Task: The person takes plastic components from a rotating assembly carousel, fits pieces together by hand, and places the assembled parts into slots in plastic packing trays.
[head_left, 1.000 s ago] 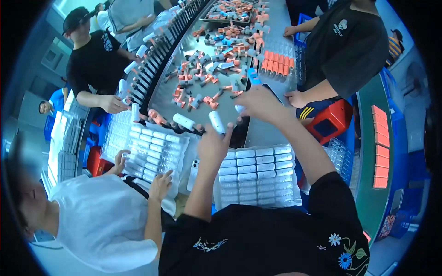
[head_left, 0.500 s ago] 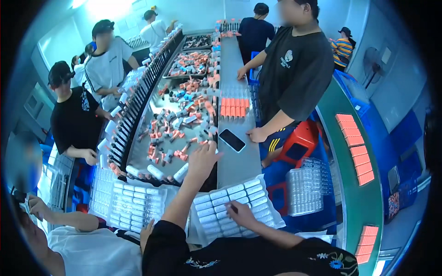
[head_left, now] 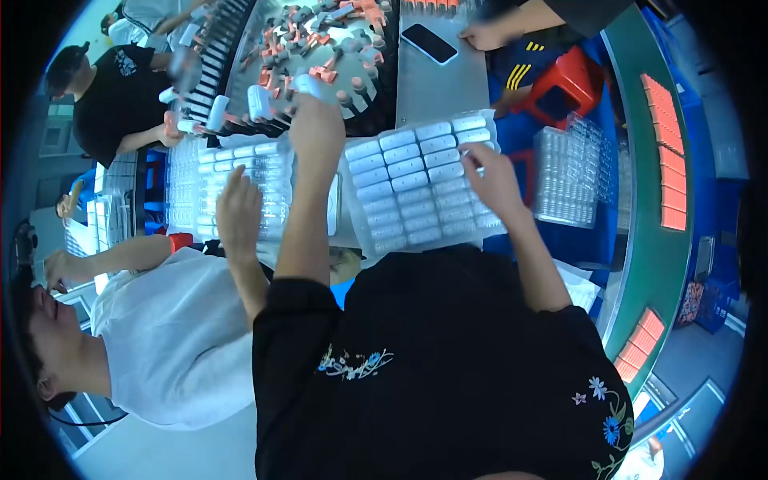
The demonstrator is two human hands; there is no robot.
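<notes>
My left hand [head_left: 317,120] reaches forward to the near end of the metal bench. Its fingers close around a white oblong case [head_left: 306,85], which they partly hide. My right hand [head_left: 492,182] hovers over the right side of a clear plastic tray [head_left: 352,218], fingers curled together; whatever they may grip is too small to make out. Rows of white oblong cases [head_left: 406,167] fill the tray, brighter in the far rows than in the near ones. Another white case [head_left: 259,103] stands at the bench edge left of my left hand.
Loose coral and grey pieces [head_left: 316,40] cover the metal bench. A phone [head_left: 430,44] lies on the side ledge. Beside me, a co-worker's hand [head_left: 240,212] is over a second tray [head_left: 272,188]. Stacked clear trays [head_left: 566,176] and a red stool [head_left: 570,84] stand to the right.
The view has tipped downward. My left hand has gone from the bench's right edge to a white case at its near end. My right hand has shifted from mid-tray to the tray's right side.
</notes>
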